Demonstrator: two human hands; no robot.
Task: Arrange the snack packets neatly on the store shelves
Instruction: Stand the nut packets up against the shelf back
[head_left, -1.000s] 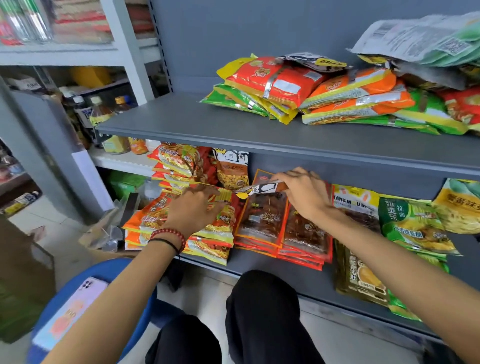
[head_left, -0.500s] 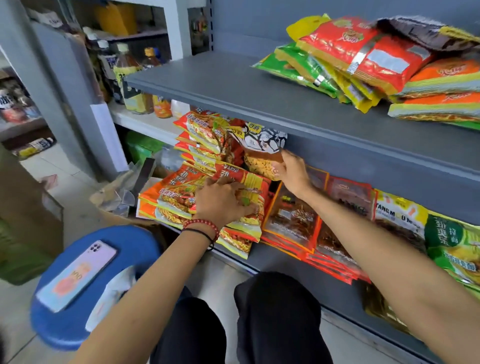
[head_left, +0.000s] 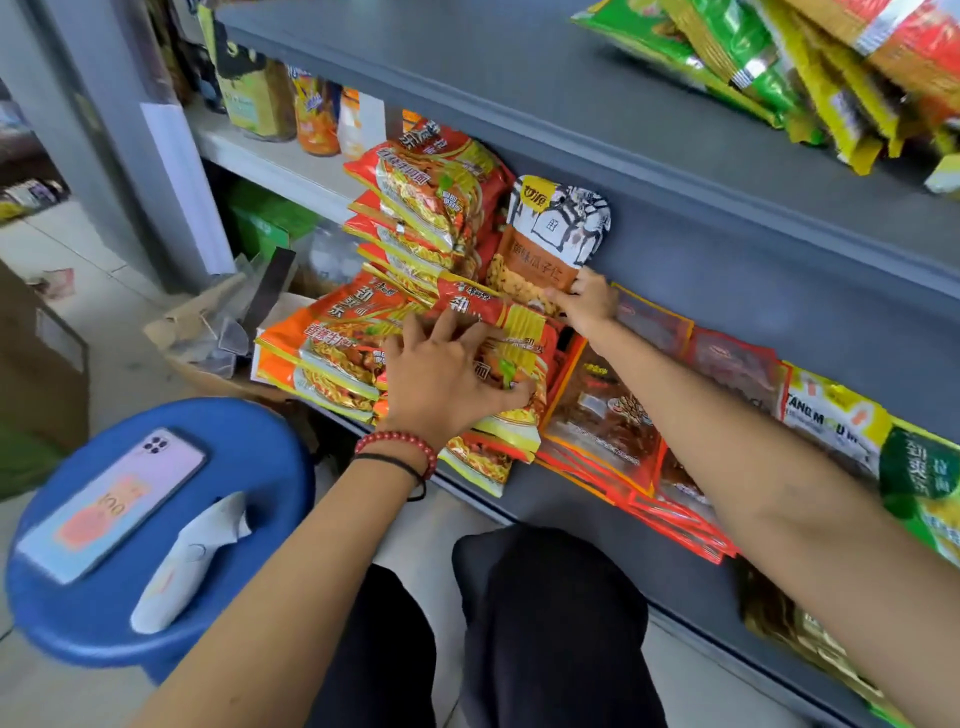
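Lower grey shelf (head_left: 587, 512) is carrying stacked orange noodle packets (head_left: 332, 353), red-edged clear packets (head_left: 602, 421) and green packets (head_left: 924, 483). Upper grey shelf (head_left: 545, 98) is bearing piled green and yellow packets (head_left: 748, 62).

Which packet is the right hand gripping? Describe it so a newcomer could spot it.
On the lower grey shelf, look behind the orange noodle packets. The right hand pinches the bottom of a white-topped packet standing upright there. Only it has black ink drawings on white.
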